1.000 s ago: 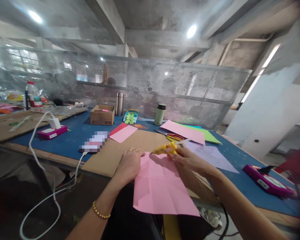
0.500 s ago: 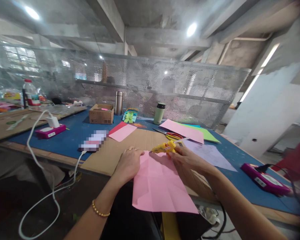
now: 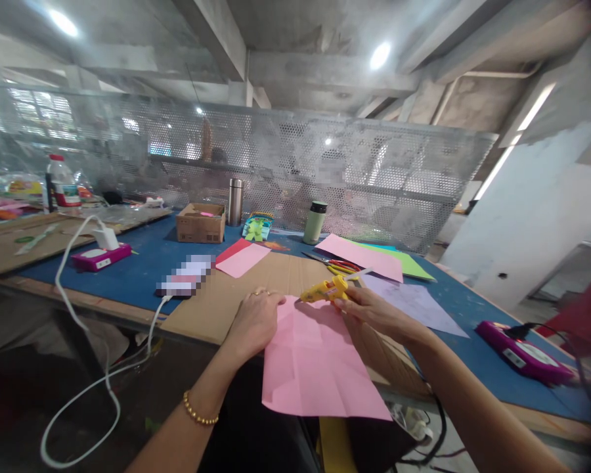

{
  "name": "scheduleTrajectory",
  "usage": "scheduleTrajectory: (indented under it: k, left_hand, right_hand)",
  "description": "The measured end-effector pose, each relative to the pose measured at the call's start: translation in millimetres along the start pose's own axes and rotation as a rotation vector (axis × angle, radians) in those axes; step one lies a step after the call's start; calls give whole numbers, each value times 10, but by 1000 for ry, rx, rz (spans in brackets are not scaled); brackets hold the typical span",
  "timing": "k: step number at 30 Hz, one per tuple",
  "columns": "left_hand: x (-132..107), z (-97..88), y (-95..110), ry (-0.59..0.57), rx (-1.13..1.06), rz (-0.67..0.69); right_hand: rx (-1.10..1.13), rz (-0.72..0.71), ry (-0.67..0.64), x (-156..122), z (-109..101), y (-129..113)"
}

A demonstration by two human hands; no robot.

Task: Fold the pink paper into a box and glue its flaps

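Note:
A creased pink paper sheet [image 3: 315,361] lies on a brown cardboard mat [image 3: 226,295] and hangs over the table's near edge. My left hand [image 3: 256,322] rests on the sheet's top left corner, fingers curled and pressing it down. My right hand [image 3: 374,312] grips a yellow glue gun [image 3: 325,290], its nozzle pointing left at the sheet's upper edge beside my left fingertips.
The blue table [image 3: 138,276] holds a cardboard box [image 3: 200,223], a steel flask [image 3: 235,202], a green bottle [image 3: 315,223], scissors [image 3: 337,265], coloured paper sheets [image 3: 369,259], two magenta devices [image 3: 98,256] [image 3: 525,351] and a white cable [image 3: 79,328]. A perforated metal screen [image 3: 325,177] stands behind.
The glue gun and my right hand have shifted slightly; the nozzle stays at the sheet's top edge. My left hand keeps pressing the paper.

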State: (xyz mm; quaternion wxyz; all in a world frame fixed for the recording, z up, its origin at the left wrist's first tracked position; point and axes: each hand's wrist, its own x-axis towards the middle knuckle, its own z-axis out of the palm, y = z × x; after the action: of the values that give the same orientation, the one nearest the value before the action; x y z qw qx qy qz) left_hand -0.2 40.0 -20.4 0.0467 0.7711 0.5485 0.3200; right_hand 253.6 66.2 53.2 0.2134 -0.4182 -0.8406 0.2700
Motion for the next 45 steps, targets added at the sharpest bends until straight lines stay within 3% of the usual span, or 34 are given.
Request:
scheduleTrajectory:
  k: [8,17,28,45]
  left_hand:
    - [-1,-14,7,2,19,2]
    - [-3,11,-21,10,13,9]
    - [16,10,-21,-7,22,15]
    - [8,-5,-8,0,16,11]
  right_hand:
    - [-14,9,20,33,5,25]
    - [16,140,7,-41,3,-27]
    - [5,63,30,9,18,-176]
    - [-12,29,16,12,-9,-99]
